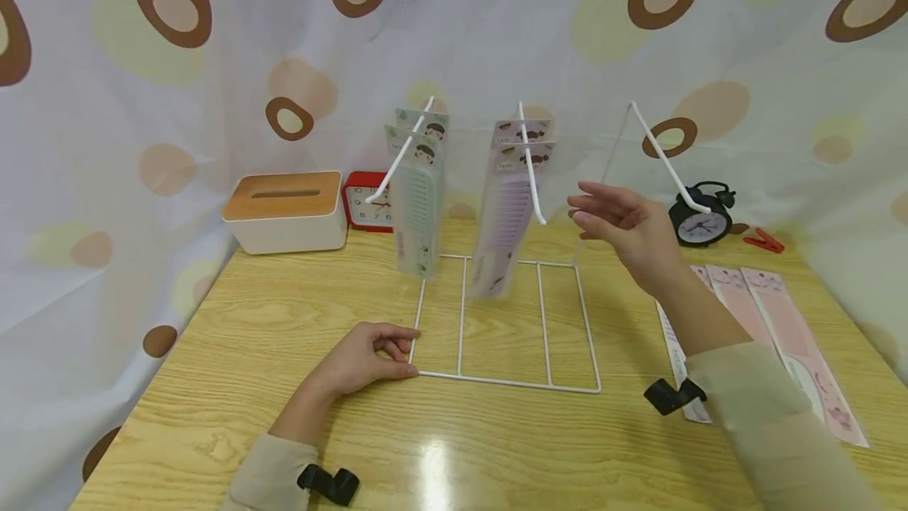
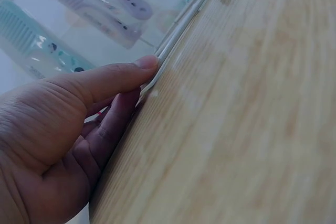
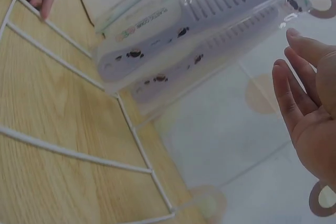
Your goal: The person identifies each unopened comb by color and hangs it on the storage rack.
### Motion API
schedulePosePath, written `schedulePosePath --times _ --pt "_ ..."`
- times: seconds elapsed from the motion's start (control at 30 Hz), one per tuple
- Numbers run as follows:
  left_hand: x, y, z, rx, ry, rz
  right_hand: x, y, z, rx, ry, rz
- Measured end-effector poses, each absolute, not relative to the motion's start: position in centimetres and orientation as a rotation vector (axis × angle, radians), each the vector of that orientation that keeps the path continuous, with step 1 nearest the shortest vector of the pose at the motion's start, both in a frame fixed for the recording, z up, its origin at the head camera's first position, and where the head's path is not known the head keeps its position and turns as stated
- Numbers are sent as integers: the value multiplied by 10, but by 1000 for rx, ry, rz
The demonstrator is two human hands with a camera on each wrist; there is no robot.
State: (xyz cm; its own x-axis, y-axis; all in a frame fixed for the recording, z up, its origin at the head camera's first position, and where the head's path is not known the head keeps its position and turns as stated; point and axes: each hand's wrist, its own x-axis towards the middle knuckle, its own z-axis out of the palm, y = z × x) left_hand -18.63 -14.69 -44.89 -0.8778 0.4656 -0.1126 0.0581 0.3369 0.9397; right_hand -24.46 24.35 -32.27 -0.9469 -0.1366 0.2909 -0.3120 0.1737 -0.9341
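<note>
The wire rack (image 1: pixel 504 381) stands mid-surface (image 1: pixel 355 448). The left hand (image 1: pixel 372 357) pinches its near left base corner. The right hand (image 1: pixel 631 235) is empty, fingers loosely extended, between the purple combs (image 1: pixel 509 215) and the right hook (image 1: pixel 660 152). Green combs (image 1: pixel 417 207) partly block the red clock (image 1: pixel 366 201), beside a tissue box (image 1: pixel 287 233). Far right: black clock (image 1: pixel 701 229), red clip (image 1: pixel 764 240). The right forearm (image 1: pixel 712 330) partly covers pink packs (image 1: pixel 801 345).

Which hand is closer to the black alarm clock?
The right. The right hand is raised just left of the black alarm clock in the head view; the left hand is farther across, pinching the white wire rack at its front-left corner.
</note>
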Motion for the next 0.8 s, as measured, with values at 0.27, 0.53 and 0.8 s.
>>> schedulePosePath --times 0.27,0.53,0.8 --pt "-186 -146 -449 468 2253 1550 -246 285 -356 269 -2443 1781" --pt "-187 -146 -449 470 2238 1564 -252 330 -388 253 -2572 1628" --pt "-187 -146 -449 461 2227 1567 -254 367 -406 83 -2885 1156"
